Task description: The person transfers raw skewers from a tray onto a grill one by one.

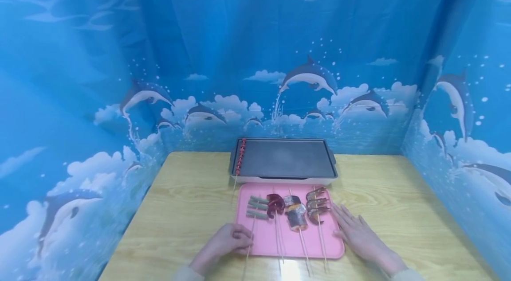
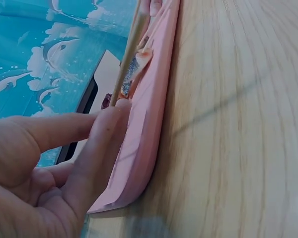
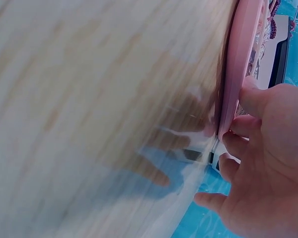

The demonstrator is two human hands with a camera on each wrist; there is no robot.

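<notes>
My left hand (image 1: 227,242) pinches the thin wooden stick of a skewer of green pieces (image 1: 257,208) at the left edge of a pink tray (image 1: 264,242). In the left wrist view, thumb and fingertips close on the stick (image 2: 123,74). My right hand (image 1: 362,236) lies with fingers extended along the tray's right edge. The right wrist view shows its thumb against the tray's rim (image 3: 238,54) and the other fingers spread. Beside the green skewer, the tray bears a dark red octopus-like skewer (image 1: 275,204), a fish-chunk skewer (image 1: 296,219) and a shrimp skewer (image 1: 317,206).
A dark flat griddle (image 1: 287,157) with a pale base stands behind the tray. On its left side lies a skewer of small red pieces (image 1: 240,157), its stick overhanging the front. Blue dolphin-print curtains (image 1: 255,50) enclose the wooden table (image 1: 171,210) at the back and sides.
</notes>
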